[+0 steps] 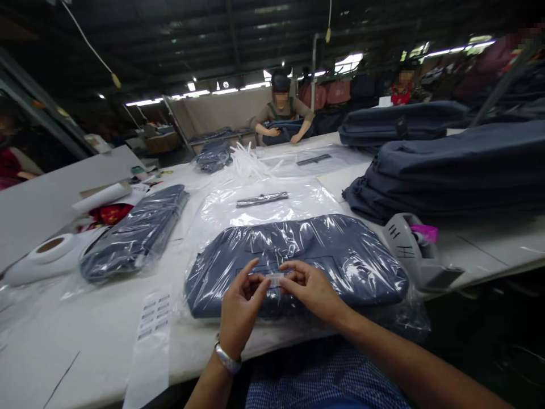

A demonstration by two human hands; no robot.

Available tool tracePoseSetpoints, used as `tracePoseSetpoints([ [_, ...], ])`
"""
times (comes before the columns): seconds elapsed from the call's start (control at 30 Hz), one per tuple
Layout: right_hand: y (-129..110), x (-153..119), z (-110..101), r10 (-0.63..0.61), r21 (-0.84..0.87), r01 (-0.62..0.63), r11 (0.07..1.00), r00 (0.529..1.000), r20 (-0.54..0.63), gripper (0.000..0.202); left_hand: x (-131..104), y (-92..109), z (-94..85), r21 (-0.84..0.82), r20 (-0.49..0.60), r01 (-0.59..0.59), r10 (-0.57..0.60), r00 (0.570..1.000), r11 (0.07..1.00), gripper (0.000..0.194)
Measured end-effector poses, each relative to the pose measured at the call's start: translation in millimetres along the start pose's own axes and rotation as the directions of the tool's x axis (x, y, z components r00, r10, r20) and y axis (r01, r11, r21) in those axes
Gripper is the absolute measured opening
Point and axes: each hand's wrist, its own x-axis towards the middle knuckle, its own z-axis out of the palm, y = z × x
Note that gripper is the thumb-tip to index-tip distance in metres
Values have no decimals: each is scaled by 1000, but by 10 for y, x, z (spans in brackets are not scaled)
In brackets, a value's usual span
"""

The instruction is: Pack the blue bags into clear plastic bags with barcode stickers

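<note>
Clear plastic wraps the bagged navy garment (298, 258) beneath us, where our left hand (240, 307) and right hand (313, 289) pinch a small label (276, 279) between fingertips.

Bagged garment (298, 261) lies on bench (85, 341) at centre. Left hand (240, 309) and right hand (313, 289) meet over its near edge, a small label (276, 278) between the fingertips. Sticker strip (151, 335) lies at 8 o'clock from the garment. Second bagged garment (136, 233) at 10 o'clock; tape roll (51, 247) left of that. Flat bags (264, 201) lie behind, at 12 o'clock. Tape dispenser (411, 250) at 3 o'clock. Folded stack (460, 170) at 2 o'clock.
</note>
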Motion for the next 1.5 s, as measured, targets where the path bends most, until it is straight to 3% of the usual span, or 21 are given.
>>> tracePoseSetpoints([
  [0.13,-59,235,-262,39,-46,-39,998,999,-8,30,335,3,170,-93,102,39,-30,994,995,63],
  [0.4,-75,758,-552,69,-240,-74,968,997,-33,21,884,-154,354,-141,170,69,-45,984,988,64],
  [0.5,-52,921,-600,66,-315,-68,947,998,-18,18,1029,-198,354,-51,169,54,-44,985,997,63],
  [0.63,5,1083,-636,-11,-519,10,855,1000,2,12,1174,-241,325,222,137,-44,14,991,974,53],
  [0.8,68,1136,-656,-83,-698,62,713,997,4,24,1222,-284,306,538,173,-132,44,984,833,50],
  [0.93,72,1102,-637,-68,-777,45,628,998,3,25,1194,-289,323,650,200,-176,57,978,740,51],
  [1.23,86,1073,-606,-26,-814,5,581,1000,-13,25,1164,-258,363,686,224,-203,63,973,698,51],
  [1.37,83,1050,-593,-19,-822,-14,570,999,-30,24,1130,-294,359,678,239,-272,146,960,683,49],
  [1.5,86,1049,-591,-13,-821,-13,571,1000,-24,24,1097,-325,363,653,311,-386,234,921,652,45],
])
